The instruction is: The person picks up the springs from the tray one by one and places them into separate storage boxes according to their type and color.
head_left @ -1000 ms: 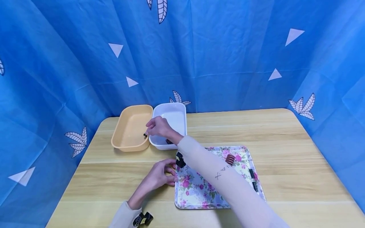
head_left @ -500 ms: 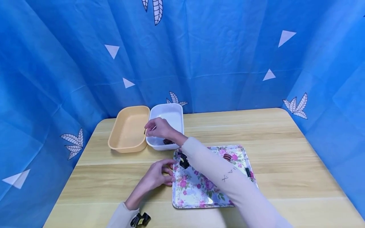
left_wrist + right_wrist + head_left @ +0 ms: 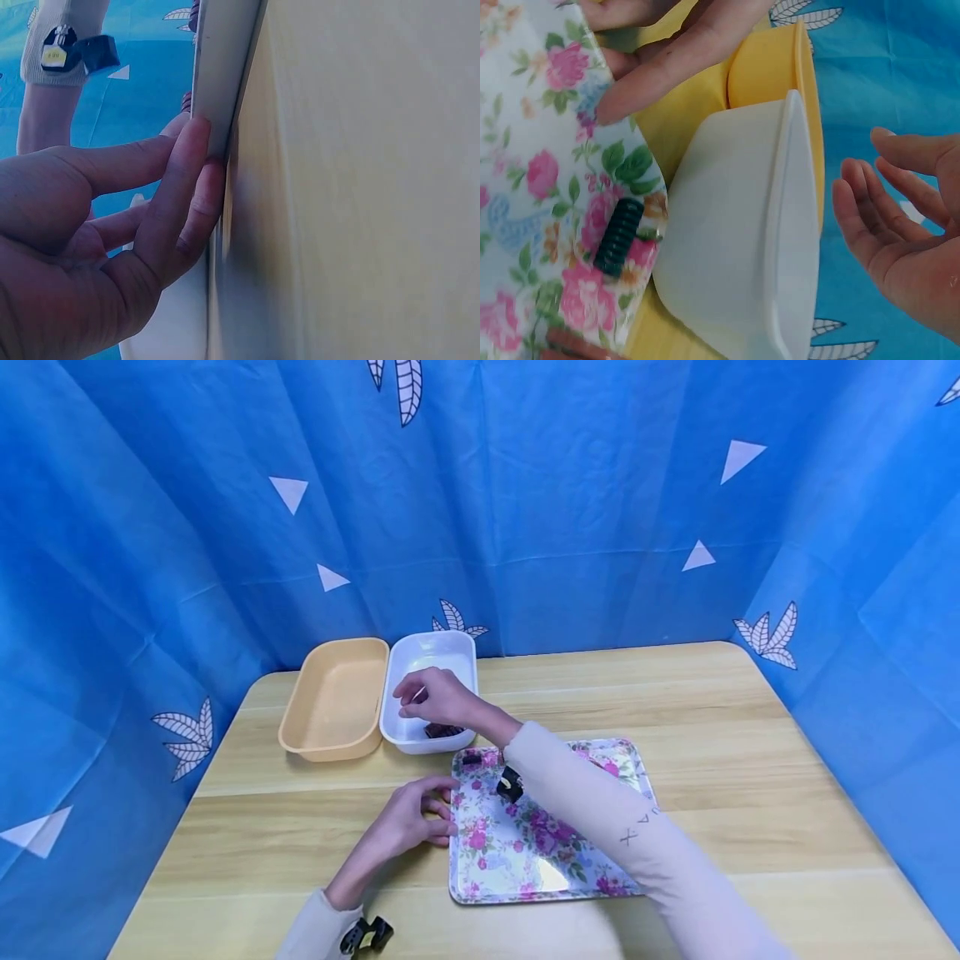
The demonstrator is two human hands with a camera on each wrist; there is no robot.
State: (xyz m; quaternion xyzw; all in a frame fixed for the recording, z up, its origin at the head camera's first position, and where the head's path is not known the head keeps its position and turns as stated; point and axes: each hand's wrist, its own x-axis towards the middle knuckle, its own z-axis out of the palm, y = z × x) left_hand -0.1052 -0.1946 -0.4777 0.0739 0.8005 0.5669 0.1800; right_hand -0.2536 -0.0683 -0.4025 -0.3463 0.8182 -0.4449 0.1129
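My right hand (image 3: 438,697) hovers over the white bin (image 3: 467,664), fingers loosely bent and holding nothing. A dark brown ridged piece (image 3: 442,730) lies in that bin. My left hand (image 3: 408,817) holds the near-left edge of the floral tray (image 3: 495,860), its fingertips (image 3: 196,135) against the rim in the left wrist view. On the tray, by the corner closest to the white bin, rests a dark green coil spring (image 3: 619,237). A reddish-brown piece (image 3: 577,345) shows at the lower edge of the right wrist view. My right forearm hides part of the tray.
An orange bin (image 3: 296,718) stands directly left of the white one at the back of the wooden table (image 3: 750,793). Behind the table hangs a blue curtain (image 3: 585,510) with leaf and triangle prints.
A small dark piece pinched by my right hand at the orange bin's rim is gone from its fingers. That hand has drawn back right, over the white bin. My left hand stays on the tray.
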